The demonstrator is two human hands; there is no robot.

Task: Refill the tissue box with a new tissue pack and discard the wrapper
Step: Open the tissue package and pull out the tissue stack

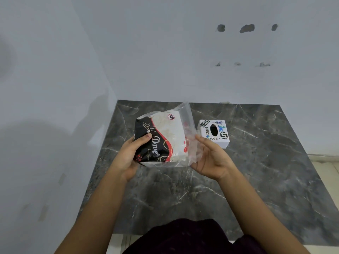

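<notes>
A tissue pack (165, 138) in a black, red and white plastic wrapper is held up above the counter. My left hand (129, 156) grips its black left end, thumb on top. My right hand (211, 158) holds the clear loose end of the wrapper (190, 136) at the pack's right side, with the fingers partly spread. A small white cube tissue box (214, 132) with stickers and a dark oval slot on top stands on the counter just right of the pack.
The dark grey marble counter (256, 180) runs to a pale wall behind and on the left. Its front edge lies near my dark clothing (192, 237). A light floor shows at the far right.
</notes>
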